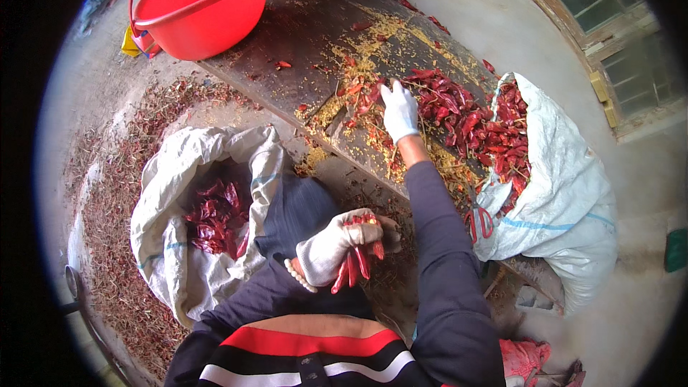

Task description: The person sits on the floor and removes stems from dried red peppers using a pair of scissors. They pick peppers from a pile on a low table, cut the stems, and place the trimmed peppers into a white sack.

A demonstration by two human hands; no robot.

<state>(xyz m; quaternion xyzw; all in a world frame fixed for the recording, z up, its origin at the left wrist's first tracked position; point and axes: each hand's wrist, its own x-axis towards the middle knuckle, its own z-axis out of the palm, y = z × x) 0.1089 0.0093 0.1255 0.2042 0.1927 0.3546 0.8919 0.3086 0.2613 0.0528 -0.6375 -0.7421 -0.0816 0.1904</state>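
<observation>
My left hand [335, 245], in a white glove, is closed around a bunch of dried red chilies [356, 261] held near my lap. My right hand [398, 111], also gloved in white, reaches out onto the dark wooden board [301, 36], its fingers touching a loose pile of dried red chilies [448, 104]. Yellow seeds [373, 36] lie scattered over the board around that hand. Whether the right fingers pinch a chili cannot be told.
A white sack of whole chilies [559, 193] lies open at the right, red-handled scissors [479, 221] at its mouth. Another white sack [186, 244] with cut chilies stands at my left. A red basin [204, 3] sits at the board's far end. Stems litter the floor [107, 193].
</observation>
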